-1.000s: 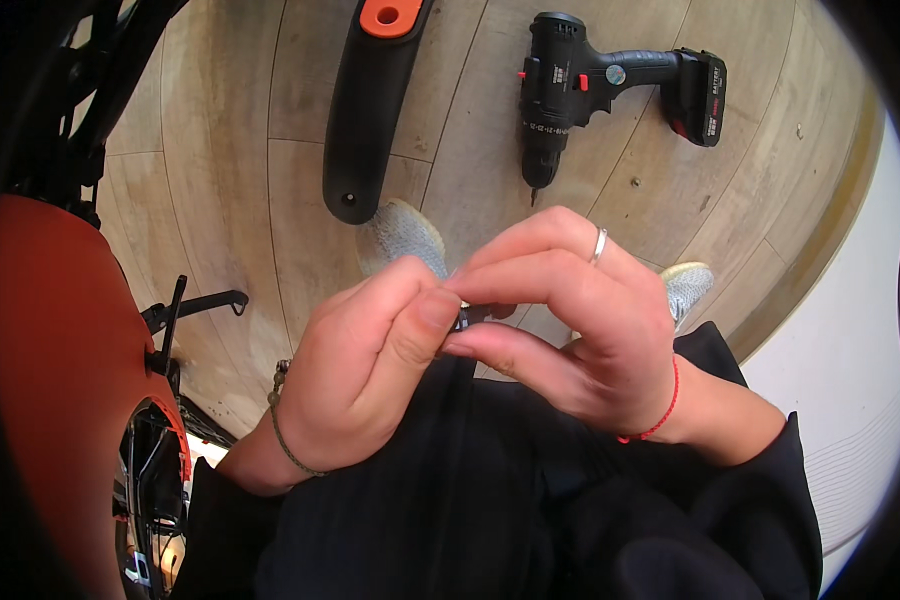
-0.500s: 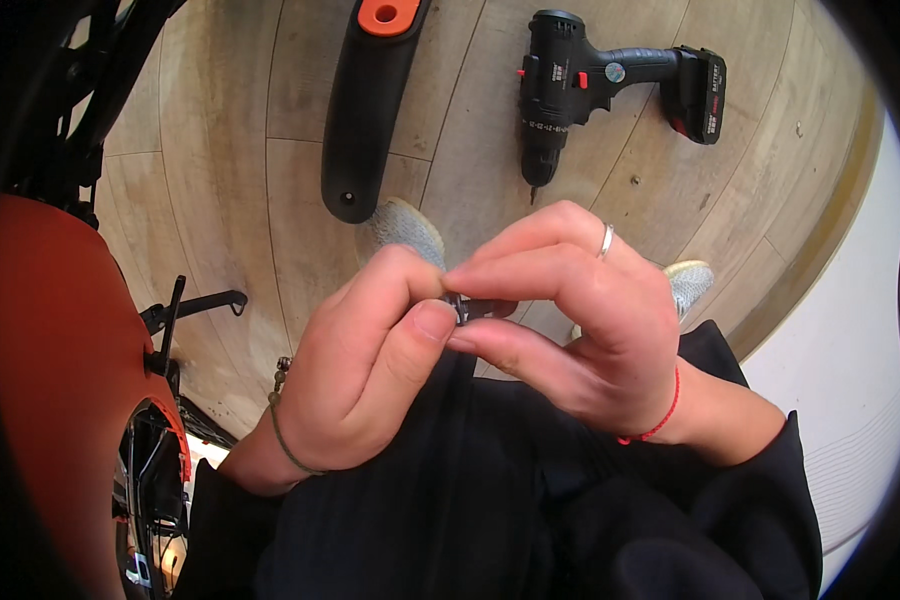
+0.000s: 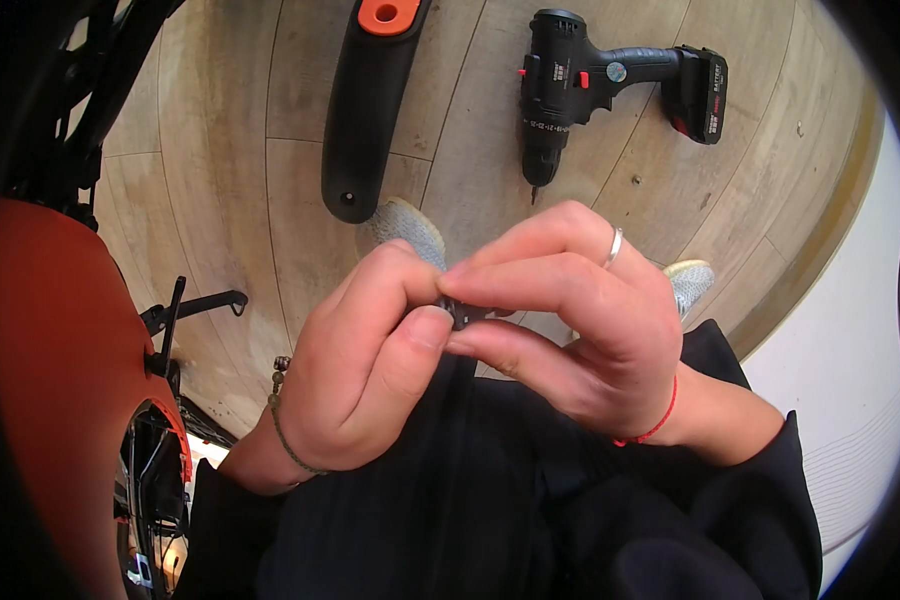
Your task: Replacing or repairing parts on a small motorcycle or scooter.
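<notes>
A small dark part is pinched between both hands above my lap, and fingers cover most of it, so its kind cannot be made out. My left hand grips its left side, thumb on top and index finger curled behind. From the right, my right hand closes thumb and fingertips on the same piece. Ahead of the hands, a black fender with an orange insert lies on the floor. Right of it rests a black cordless drill, its bit pointing toward me.
At the left stands a large orange-red body with black frame parts and a thin black lever jutting out. A small screw-like bit lies on the wood-plank floor. A white panel borders the right. My shoes are below the hands.
My right hand has turned slightly, its fingers shifting around the small dark part, which shows less now. My left hand stays almost in place.
</notes>
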Action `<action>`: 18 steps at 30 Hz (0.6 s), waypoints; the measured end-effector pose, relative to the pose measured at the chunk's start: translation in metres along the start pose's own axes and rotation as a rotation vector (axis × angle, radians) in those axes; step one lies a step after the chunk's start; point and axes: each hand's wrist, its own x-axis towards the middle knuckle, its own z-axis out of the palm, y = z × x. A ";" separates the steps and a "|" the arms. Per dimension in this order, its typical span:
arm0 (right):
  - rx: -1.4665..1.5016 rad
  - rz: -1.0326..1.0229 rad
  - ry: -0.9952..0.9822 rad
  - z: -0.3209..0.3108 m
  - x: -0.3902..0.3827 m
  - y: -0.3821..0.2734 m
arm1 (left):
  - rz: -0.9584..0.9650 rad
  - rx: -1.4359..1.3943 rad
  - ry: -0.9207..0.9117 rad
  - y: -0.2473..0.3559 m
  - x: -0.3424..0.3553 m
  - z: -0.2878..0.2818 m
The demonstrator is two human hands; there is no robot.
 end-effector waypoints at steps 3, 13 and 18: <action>0.003 0.019 -0.001 -0.001 -0.001 -0.001 | -0.006 -0.050 0.006 0.000 0.000 0.003; -0.002 0.021 0.042 0.003 0.001 -0.001 | -0.033 0.008 0.017 0.006 0.003 0.002; -0.010 0.020 0.052 0.004 0.001 0.000 | 0.051 0.009 0.044 0.003 0.005 0.000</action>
